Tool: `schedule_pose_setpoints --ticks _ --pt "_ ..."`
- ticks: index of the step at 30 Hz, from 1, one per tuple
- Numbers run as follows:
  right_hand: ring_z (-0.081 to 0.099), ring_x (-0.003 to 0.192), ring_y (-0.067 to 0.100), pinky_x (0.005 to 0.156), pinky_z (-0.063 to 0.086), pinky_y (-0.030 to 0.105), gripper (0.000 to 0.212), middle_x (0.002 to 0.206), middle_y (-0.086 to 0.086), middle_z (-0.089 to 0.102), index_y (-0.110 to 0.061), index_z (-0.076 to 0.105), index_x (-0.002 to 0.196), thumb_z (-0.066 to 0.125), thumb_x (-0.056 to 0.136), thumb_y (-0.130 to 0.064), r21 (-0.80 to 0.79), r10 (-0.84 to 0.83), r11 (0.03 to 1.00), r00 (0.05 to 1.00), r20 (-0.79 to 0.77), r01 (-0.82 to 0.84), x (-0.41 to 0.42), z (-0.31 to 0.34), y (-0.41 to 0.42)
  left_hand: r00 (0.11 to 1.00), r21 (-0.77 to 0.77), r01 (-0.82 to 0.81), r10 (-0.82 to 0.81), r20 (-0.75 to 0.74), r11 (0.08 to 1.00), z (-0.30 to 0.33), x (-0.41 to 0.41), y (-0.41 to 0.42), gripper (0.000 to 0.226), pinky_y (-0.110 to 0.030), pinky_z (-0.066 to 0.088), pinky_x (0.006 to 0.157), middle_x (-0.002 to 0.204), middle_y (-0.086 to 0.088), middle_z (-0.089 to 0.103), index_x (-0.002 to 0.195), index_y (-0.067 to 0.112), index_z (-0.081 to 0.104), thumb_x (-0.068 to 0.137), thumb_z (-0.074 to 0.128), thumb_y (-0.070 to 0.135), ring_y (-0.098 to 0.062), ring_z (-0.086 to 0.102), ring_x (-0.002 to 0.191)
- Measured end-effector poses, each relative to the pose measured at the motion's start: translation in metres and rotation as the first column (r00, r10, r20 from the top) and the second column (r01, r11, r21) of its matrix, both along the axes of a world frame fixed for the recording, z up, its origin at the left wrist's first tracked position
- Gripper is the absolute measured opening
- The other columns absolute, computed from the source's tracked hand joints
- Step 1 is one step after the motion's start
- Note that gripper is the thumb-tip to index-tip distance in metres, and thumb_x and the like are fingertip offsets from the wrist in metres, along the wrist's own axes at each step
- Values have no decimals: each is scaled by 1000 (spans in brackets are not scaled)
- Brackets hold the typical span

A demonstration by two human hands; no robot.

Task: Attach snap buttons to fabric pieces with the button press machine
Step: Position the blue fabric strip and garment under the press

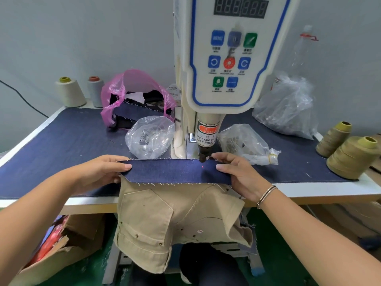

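The step in hand looks to be positioning: a strip of dark denim (175, 171) lies stretched across the near edge of the tabletop (309, 189), held at both ends under the head of the button press machine (226, 58). The left hand (101, 170) has its grip clamped on the strip's left end, thumb on top and the other fingers curled beneath; the right hand (237, 172) pinches the right end the same way, thumb pressed flat on the cloth. Between the two grips, closer to the right thumb, a small red laser dot (202, 167) sits on the denim, and the dark punch (203, 154) hangs just beyond it, over the strip's far edge. To do this well, I judge the cloth should be kept taut and flat between both grips, then slid until the dot falls exactly where the snap belongs, with the strip's edges square to the machine. The right fingers lie near the punch (the orange warning label (208, 129) above it speaks of fingers), so that grip is better eased outward, away from the punch, before any press. Below the left grip a tan garment (165, 219) hangs off the tabletop edge; its weight may drag the strip, so hold it firmly.
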State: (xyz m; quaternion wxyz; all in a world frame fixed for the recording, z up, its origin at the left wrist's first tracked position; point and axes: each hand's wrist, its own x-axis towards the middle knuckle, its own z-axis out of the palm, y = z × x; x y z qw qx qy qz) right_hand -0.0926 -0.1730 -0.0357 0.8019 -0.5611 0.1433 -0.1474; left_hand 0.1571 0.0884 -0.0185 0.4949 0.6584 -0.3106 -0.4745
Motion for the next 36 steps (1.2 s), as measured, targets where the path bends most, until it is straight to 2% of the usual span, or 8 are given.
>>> schedule_pose_setpoints --ticks 4,9,16,19,21,25,29,36 --pt "67 77 9 66 54 20 24 86 0 71 -11 64 98 55 83 5 29 -19 999 1000 -15 19 5 -2 6 998 -41 -60 58 -38 997 -5 -2 0 20 -28 36 66 86 -11 56 89 13 72 73 70 24 -15 45 69" --pt "67 77 10 65 54 21 23 87 0 71 -13 65 96 60 77 -3 96 -31 995 999 9 30 8 -7 12 974 -75 -226 225 -21 971 -16 -5 3 29 -39 38 80 94 -18 62 98 5 66 72 62 19 -30 52 86" --pt "67 72 7 62 53 20 25 78 -3 71 -11 59 101 51 83 4 159 -57 986 996 61 47 5 -13 16 961 -110 -273 276 14 956 -20 -13 4 18 -35 42 71 79 -12 61 86 8 59 72 56 19 -20 59 69" --pt "68 75 6 64 53 19 29 83 -4 72 -11 59 102 52 79 4 175 -71 983 993 96 54 4 -15 17 954 -116 -298 301 2 947 -21 -14 3 4 -34 42 68 78 -11 59 86 8 57 85 53 11 -18 59 66" --pt "68 79 5 66 53 18 30 87 -4 73 -12 59 104 52 80 4 161 -73 985 993 98 57 4 -15 17 951 -111 -308 309 -8 945 -22 -12 3 13 -31 44 67 77 -9 62 85 9 58 91 46 6 -17 61 65" --pt "68 84 7 70 53 19 31 91 -2 73 -12 58 107 47 86 9 157 -67 986 993 101 51 4 -15 17 956 -127 -295 291 -46 947 -20 -13 3 6 -27 48 63 76 -7 64 81 12 61 76 57 14 -16 63 65" --pt "68 82 7 69 53 18 30 90 -1 73 -12 59 105 48 86 9 148 -86 986 993 75 74 6 -15 17 953 -126 -304 300 -48 944 -21 -12 3 20 -20 53 56 74 -8 65 81 11 61 92 44 5 -16 64 62" --pt "68 77 5 66 53 17 29 83 -3 72 -12 61 101 47 88 10 146 -151 979 986 65 140 7 -13 20 950 -107 -312 312 -12 944 -17 -18 3 21 -29 48 63 75 -8 65 83 11 59 93 42 5 -16 63 63"
